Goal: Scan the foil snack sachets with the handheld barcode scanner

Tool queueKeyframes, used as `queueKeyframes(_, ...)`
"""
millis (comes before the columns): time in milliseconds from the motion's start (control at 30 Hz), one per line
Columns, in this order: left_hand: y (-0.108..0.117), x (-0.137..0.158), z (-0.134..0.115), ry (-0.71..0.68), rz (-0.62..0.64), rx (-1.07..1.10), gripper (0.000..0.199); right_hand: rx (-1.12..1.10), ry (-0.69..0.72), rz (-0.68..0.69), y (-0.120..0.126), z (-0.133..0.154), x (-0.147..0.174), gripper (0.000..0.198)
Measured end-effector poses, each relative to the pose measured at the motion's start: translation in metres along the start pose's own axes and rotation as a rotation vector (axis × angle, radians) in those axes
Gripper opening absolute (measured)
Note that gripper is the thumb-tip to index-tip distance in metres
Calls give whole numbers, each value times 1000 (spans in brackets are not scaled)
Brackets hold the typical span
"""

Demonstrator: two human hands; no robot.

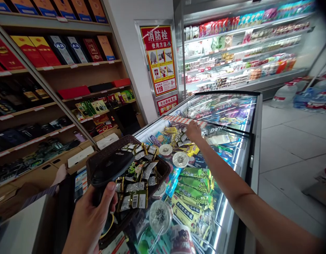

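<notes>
Gripping: left hand (90, 213) wrapped firmly round the handle of a black barcode scanner (112, 167), its head over the brown woven basket (164, 173).
Right hand (194, 131): well apart from the left, arm stretched over the chest freezer (256, 155), fingers at the red-and-white striped strip (176, 120). Can't tell if they grip it or just overlap it in view.
Basket: near left of the freezer, heaped with black-and-gold snack sachets (133, 187); one at the front shows its barcode.
Freezer goods: lidded cups (181, 159) and green ice-cream packs (194, 187) left of the right forearm.
Strip: if pulling, I'd get full finger contact first, then draw evenly.
Scanner: hold high so it doesn't drag sachets out.
Reach: long; stepping closer should avoid leaning on the basket.
</notes>
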State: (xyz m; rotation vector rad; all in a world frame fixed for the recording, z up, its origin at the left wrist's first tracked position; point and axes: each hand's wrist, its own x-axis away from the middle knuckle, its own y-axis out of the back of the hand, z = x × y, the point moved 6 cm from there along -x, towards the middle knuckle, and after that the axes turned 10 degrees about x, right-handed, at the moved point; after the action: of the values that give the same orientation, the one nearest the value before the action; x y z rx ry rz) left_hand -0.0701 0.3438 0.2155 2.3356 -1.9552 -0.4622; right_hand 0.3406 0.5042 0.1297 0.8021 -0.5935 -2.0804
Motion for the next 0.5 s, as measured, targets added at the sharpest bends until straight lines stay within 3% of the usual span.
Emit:
queueKeyframes(100, 2, 2, -3, 27, -7, -6, 39, 180, 26, -9, -14, 26, 15, 26)
queueKeyframes(200, 0, 3, -5, 35, -3, 11, 39, 69, 157, 227, -57, 62, 41, 34)
queueKeyframes(333, -5, 4, -5, 38, 28, 48, 43, -126, 194, 452, -98, 86, 78, 40)
queueKeyframes(400, -8, 6, -7, 33, 25, 66, 45, -235, 192, 446, -100, 89, 84, 37)
queueKeyframes(500, -10, 8, -9, 37, 6, 77, 47, -394, 104, 325, -84, 84, 75, 29)
